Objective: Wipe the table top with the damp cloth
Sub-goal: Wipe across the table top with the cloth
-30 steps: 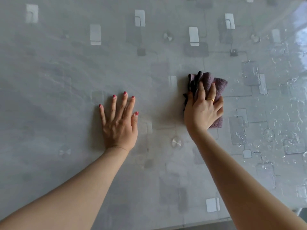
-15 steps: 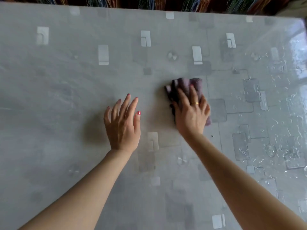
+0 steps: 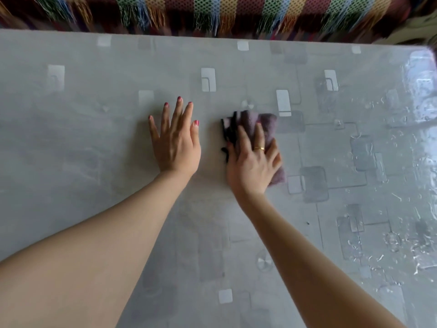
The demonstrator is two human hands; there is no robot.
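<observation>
A grey table top (image 3: 94, 143) with a pattern of pale squares under a clear cover fills the view. A folded purple cloth (image 3: 264, 125) with a dark fringe lies on it near the middle. My right hand (image 3: 253, 162) presses flat on the cloth, fingers spread over it, a gold ring on one finger. My left hand (image 3: 176, 140) rests flat on the bare table just left of the cloth, fingers apart, holding nothing.
Water drops and streaks (image 3: 402, 245) cover the right side of the table. Beyond the far edge hangs a striped, multicoloured fringed fabric (image 3: 212, 13). The table's right far corner (image 3: 425, 50) shines with glare.
My right hand has slid the cloth leftward, closer to my left hand. My left hand lifted slightly, then lies flat again. The view has tilted up, revealing the far edge and the striped fabric.
</observation>
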